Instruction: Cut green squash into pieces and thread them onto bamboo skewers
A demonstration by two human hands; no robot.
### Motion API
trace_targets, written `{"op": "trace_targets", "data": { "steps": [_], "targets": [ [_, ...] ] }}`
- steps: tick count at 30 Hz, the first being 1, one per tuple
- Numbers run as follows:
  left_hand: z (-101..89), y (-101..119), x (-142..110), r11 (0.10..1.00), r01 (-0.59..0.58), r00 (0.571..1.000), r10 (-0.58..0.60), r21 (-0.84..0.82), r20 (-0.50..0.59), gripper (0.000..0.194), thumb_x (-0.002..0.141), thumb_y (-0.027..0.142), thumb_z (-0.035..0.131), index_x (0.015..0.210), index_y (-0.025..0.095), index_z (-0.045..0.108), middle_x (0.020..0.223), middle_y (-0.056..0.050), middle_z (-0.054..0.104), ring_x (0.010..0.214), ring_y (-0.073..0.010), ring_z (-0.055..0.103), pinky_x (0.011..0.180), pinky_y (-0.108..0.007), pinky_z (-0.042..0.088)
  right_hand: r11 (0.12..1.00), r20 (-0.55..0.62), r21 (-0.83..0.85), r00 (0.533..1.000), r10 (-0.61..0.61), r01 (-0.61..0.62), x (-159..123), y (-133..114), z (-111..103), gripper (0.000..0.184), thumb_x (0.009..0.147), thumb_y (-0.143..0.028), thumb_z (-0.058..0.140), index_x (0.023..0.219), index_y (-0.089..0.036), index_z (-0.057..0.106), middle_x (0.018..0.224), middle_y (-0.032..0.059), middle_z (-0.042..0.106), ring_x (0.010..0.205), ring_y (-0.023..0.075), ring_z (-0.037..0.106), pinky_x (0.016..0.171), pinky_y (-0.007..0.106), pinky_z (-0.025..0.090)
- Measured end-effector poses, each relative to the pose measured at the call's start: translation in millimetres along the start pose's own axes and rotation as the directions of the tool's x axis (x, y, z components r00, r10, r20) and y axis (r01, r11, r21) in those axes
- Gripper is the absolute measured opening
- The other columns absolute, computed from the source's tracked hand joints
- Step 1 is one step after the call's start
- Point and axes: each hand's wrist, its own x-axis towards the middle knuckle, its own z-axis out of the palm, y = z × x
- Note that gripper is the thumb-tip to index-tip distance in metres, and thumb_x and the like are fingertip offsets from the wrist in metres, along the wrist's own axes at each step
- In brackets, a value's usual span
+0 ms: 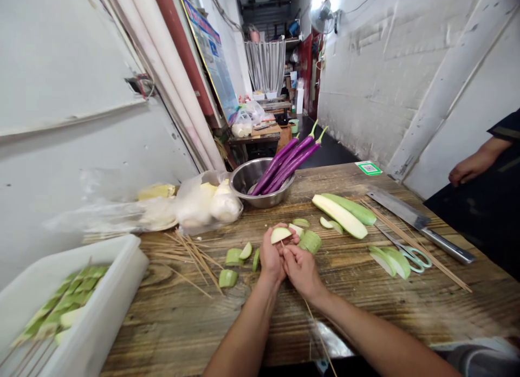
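At the middle of the table, my left hand is closed round a pale half-round zucchini slice with a green rim. My right hand pinches a thin bamboo skewer close to its tip, which meets the slice's lower edge; how far it goes in I cannot tell. The skewer's long end hangs down toward the table's front edge. Just beyond my hands lies a stack of cut zucchini slices. More zucchini pieces lie to the left of my left hand.
Loose skewers lie at left, near a white bin of skewered slices. Behind stands a steel bowl with purple eggplants. At right are zucchini halves, scissors and a cleaver. A person's hand hangs beyond.
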Motion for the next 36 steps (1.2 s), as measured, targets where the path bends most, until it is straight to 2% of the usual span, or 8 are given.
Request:
{"op": "trace_targets", "data": {
  "steps": [5, 13, 24, 31, 36],
  "targets": [
    [-3.2, -5.2, 0.1, 0.999, -0.001, 1.000, 0.001, 0.041, -0.004, 0.027, 0.072, 0.038, 0.050, 0.085, 0.014, 0.055, 0.068, -0.004, 0.064, 0.055, -0.0158, 0.059, 0.054, -0.026, 0.044, 0.999, -0.006, -0.033, 1.000, -0.005, 0.005, 0.6, 2.8, -0.3, 0.027, 0.082, -0.030, 0.040, 0.065, -0.017, 0.057, 0.051, -0.0021, 0.048, 0.048, 0.0109, 0.043, 0.044, 0.020, 0.032],
    [-2.0, -6.1, -0.4, 0.999, 0.016, 1.000, -0.016, 0.037, 0.008, 0.024, 0.070, 0.037, 0.050, 0.080, 0.015, 0.055, 0.065, -0.003, 0.063, 0.053, -0.0158, 0.059, 0.054, -0.026, 0.044, 0.999, -0.029, -0.013, 0.999, 0.033, -0.033, 0.1, 1.3, 0.9, 0.028, 0.082, -0.031, 0.040, 0.064, -0.017, 0.058, 0.050, -0.0018, 0.049, 0.049, 0.0114, 0.044, 0.045, 0.020, 0.033],
    [1.0, -6.1, -2.7, 0.997, 0.033, 0.999, -0.031, 0.070, -0.025, 0.025, 0.070, 0.037, 0.050, 0.080, 0.014, 0.057, 0.064, -0.004, 0.064, 0.053, -0.0158, 0.059, 0.056, -0.026, 0.045, 0.999, -0.057, -0.009, 0.998, 0.040, -0.040, -0.6, 3.2, 1.4, 0.030, 0.082, -0.033, 0.040, 0.062, -0.017, 0.055, 0.047, -0.0032, 0.044, 0.047, 0.0112, 0.041, 0.043, 0.020, 0.030],
    [-0.8, -9.5, -1.7, 0.996, 0.029, 0.999, -0.025, 0.088, -0.047, 0.027, 0.070, 0.038, 0.050, 0.079, 0.014, 0.059, 0.065, -0.004, 0.064, 0.055, -0.0163, 0.060, 0.060, -0.029, 0.046, 0.996, -0.068, 0.039, 0.994, 0.087, -0.085, 0.4, 5.6, 2.7, 0.032, 0.083, -0.036, 0.041, 0.061, -0.017, 0.055, 0.040, -0.0052, 0.041, 0.041, 0.0099, 0.039, 0.040, 0.020, 0.029],
    [0.2, -8.0, -1.1, 0.997, 0.045, 0.999, -0.044, 0.054, -0.027, 0.031, 0.072, 0.041, 0.051, 0.084, 0.013, 0.060, 0.067, -0.005, 0.064, 0.061, -0.0179, 0.062, 0.062, -0.029, 0.047, 0.975, -0.031, 0.148, 0.985, 0.171, -0.165, 1.2, 0.2, 3.2, 0.031, 0.083, -0.039, 0.042, 0.066, -0.017, 0.055, 0.036, -0.0087, 0.037, 0.030, 0.0064, 0.030, 0.032, 0.019, 0.023]
  ]
}}
